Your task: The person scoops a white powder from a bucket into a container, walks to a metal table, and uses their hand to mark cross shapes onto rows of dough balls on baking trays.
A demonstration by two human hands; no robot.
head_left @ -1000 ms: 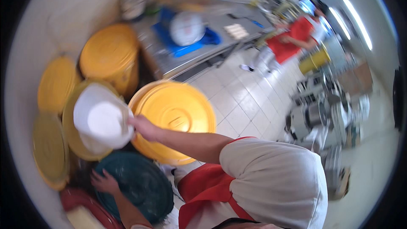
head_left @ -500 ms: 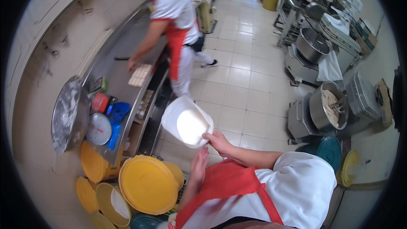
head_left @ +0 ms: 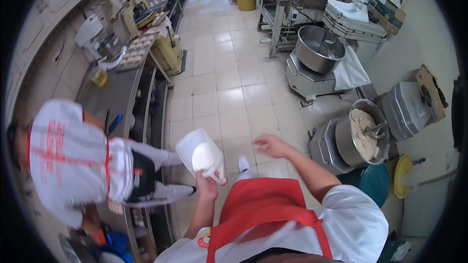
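Observation:
My left hand (head_left: 206, 188) is closed around the handle of a translucent white plastic jug (head_left: 191, 141), which tilts in front of my apron. A white mass (head_left: 201, 158) lies inside it; I cannot tell whether it is powder or liquid. Out to the right, over the floor, my right hand (head_left: 271, 146) holds nothing, its fingers stretched out and a little blurred. Nearest on that side is a steel mixer bowl (head_left: 344, 139) with pale dough (head_left: 363, 136) around its hook.
A co-worker (head_left: 78, 160) bends over the steel bench (head_left: 108, 98) close at left. A second mixer bowl (head_left: 319, 51) stands farther off at right. Teal (head_left: 373, 185) and yellow (head_left: 402, 175) lids are by the right wall. Tiled floor (head_left: 229, 97) runs ahead between bench and mixers.
The jug has passed from my right hand to my left. My right hand has let go and moved right. My view has turned rightward, and the co-worker now appears nearer, at lower left.

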